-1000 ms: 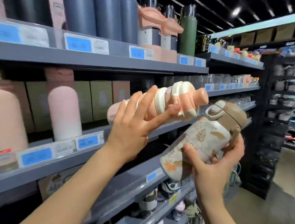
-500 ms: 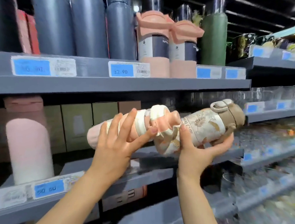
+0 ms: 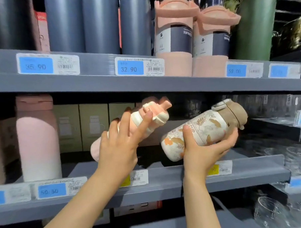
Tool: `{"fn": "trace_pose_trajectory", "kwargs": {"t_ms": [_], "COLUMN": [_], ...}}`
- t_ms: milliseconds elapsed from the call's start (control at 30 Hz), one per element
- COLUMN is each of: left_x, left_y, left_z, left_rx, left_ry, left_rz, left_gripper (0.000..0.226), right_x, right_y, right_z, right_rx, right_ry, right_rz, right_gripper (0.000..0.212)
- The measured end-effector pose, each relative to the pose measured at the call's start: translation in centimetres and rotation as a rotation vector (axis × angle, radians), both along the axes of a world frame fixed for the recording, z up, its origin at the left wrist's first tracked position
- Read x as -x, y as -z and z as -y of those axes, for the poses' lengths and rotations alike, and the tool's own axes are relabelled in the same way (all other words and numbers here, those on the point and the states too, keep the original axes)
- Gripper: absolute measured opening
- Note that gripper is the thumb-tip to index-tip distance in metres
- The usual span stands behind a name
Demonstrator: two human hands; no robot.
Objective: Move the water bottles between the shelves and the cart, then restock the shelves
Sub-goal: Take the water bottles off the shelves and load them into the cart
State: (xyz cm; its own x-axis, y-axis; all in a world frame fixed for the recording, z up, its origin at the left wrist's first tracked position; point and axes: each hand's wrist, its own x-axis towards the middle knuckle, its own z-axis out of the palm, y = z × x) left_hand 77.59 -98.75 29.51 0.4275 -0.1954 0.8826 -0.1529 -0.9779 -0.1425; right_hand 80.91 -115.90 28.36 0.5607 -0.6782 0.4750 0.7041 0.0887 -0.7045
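My left hand holds a pink bottle with a cream lid, tilted with its cap up to the right, above the middle shelf. My right hand grips a white leaf-patterned bottle with a tan cap, also tilted, cap to the right. Both bottles hang just inside the shelf opening, a short gap between them. The pink bottle's lower body is partly hidden behind my left hand.
A tall pink bottle stands at the left of the middle shelf, with beige boxes behind. The upper shelf carries grey-blue bottles, two pink bottles and a green one. Glassware fills shelves at the right.
Both hands have carried the bottles forward into the middle shelf opening. The two bottles, overlapping before, are now apart, and the leaf-patterned one has dropped lower and tilted more.
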Motion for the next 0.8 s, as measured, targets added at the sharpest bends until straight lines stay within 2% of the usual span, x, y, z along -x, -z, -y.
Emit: {"fn": "trace_pose_trajectory", "kwargs": {"t_ms": [100,233,500,667,800], "left_x": [0.6,1.0,2.2,2.0,1.7], "left_y": [0.0,0.4,0.9,1.1,1.4], "left_z": [-0.4,-1.1,-3.4,-5.1,-5.6], "left_rx": [0.125,0.264,0.391,0.423,0.447], "left_ry": [-0.02,-0.025,-0.018,-0.033,-0.038], "left_rz": [-0.032,-0.035,0.019,0.039,0.048], "left_gripper": [0.119,0.119,0.116,0.108,0.103], "right_x": [-0.3,0.0,0.7,1.1,0.9], "right_y": [0.2,0.1,1.2,1.3,1.4], "right_z": [-0.9,-2.6,-7.1,-8.9,-8.8], "right_rx": [0.144,0.355,0.777,0.945,0.962], "right_ry": [-0.008,-0.004,0.139,0.301,0.298], "right_rz": [-0.03,-0.053,-0.077,-0.102,-0.116], "right_gripper": [0.111,0.111,0.11,0.109,0.104]}}
